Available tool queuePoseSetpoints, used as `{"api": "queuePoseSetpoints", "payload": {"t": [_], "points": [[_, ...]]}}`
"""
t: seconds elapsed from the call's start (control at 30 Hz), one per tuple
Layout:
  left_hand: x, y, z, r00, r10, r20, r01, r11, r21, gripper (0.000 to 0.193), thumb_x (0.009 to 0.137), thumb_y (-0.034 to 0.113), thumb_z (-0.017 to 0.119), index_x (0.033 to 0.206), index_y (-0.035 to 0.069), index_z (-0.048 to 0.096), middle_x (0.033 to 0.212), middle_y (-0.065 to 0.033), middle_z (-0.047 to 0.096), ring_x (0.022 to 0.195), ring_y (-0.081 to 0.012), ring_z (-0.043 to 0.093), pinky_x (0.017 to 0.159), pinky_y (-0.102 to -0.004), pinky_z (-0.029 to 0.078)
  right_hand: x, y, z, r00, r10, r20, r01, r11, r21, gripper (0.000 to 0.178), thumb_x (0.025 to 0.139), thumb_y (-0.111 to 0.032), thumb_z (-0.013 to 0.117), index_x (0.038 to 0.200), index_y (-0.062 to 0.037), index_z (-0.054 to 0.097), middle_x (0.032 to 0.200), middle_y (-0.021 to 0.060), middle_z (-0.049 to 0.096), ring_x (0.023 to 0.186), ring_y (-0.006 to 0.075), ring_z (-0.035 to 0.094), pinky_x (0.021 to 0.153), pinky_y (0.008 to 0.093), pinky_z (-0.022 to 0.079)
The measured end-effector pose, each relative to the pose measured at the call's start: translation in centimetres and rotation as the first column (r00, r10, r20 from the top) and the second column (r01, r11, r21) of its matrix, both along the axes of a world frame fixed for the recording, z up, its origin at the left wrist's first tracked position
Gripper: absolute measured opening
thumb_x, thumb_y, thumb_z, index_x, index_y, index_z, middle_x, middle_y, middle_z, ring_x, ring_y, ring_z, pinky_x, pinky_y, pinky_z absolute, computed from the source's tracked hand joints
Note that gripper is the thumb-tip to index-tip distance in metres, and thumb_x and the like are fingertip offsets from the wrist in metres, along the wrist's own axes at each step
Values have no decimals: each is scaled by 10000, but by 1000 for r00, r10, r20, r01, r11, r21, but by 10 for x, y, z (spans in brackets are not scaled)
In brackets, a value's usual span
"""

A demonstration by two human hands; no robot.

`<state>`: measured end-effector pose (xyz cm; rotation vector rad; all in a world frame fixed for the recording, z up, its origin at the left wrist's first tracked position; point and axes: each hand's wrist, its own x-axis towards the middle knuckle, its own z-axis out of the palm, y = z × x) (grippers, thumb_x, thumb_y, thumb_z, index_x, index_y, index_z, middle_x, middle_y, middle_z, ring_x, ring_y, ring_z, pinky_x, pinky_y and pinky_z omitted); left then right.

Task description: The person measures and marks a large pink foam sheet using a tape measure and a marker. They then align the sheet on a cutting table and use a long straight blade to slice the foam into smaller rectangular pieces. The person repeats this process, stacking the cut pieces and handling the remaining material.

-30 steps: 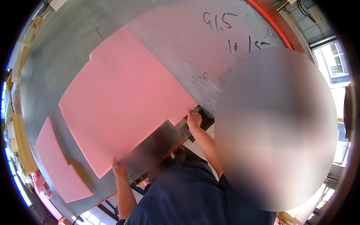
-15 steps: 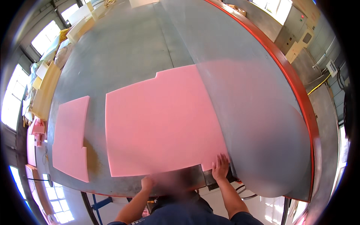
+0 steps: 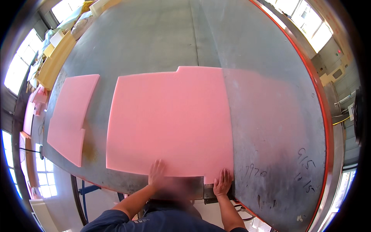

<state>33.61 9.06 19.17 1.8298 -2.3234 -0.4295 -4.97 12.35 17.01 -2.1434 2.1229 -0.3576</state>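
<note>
A large pink foam sheet (image 3: 170, 120) with a stepped far edge and a notched near edge lies flat on the grey metal table (image 3: 154, 42). My left hand (image 3: 157, 174) rests on the sheet's near edge, fingers stretched out and holding nothing. At the near right corner, my right hand (image 3: 223, 182) lies flat on the sheet's projecting tab, its fingers pointing away from me. To the left lies a narrower pink foam piece (image 3: 69, 116), apart from the large sheet, with a step in its right side. A blur hides part of the table edge between my hands.
A raised grey metal panel (image 3: 266, 116) with handwritten marks borders the sheet's right side. A red rim (image 3: 324, 96) runs along the table's right edge. Yellowish foam blocks (image 3: 58, 62) and pink scraps (image 3: 38, 96) are stacked beyond the left edge.
My left hand has moved from the near edge onto the sheet and its fingers have stretched out. My right hand still lies at the near right corner. The view has turned.
</note>
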Motion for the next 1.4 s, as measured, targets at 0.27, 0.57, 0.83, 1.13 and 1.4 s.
{"api": "queuePoseSetpoints", "payload": {"t": [0.27,0.57,0.83,1.13,1.4], "points": [[11,-3,-1,998,-18,-64,21,999,35,886,816,456,738,1537,107,361,1642,-137,250,1536,-334,166,1233,-511,172,13,10,-6,997,45,-56,-52,987,-150,553,1020,-318,420,1487,-22,431,1543,174,426,1423,401,383,1188,561,251],[12,7,-13,994,18,-106,-24,998,-57,852,783,402,756,1498,85,417,1631,-144,277,1531,-333,193,1235,-515,171,11,10,-13,989,75,-129,-96,981,-167,559,1034,-331,399,1504,-30,404,1548,187,411,1414,408,391,1182,561,262],[-5,4,-15,998,50,-48,-59,979,-198,825,739,401,785,1438,86,483,1593,-172,340,1498,-384,258,1204,-559,194,3,-2,-4,1000,4,-24,-5,999,-49,627,934,-336,520,1486,-50,437,1546,161,417,1444,389,355,1188,560,238],[-6,5,-26,999,41,6,-41,994,-100,933,737,381,762,1511,59,350,1599,-207,283,1499,-430,208,1203,-597,143,1,11,-14,999,-42,-5,42,996,-79,667,892,-362,564,1479,-66,446,1534,141,441,1446,364,362,1183,565,224],[-7,3,-26,999,43,28,-39,991,-129,942,745,371,753,1522,56,323,1599,-217,278,1504,-432,188,1206,-596,119,3,8,-8,998,-48,28,50,996,-69,673,884,-379,567,1473,-73,457,1529,135,449,1440,358,374,1174,557,239]]}}
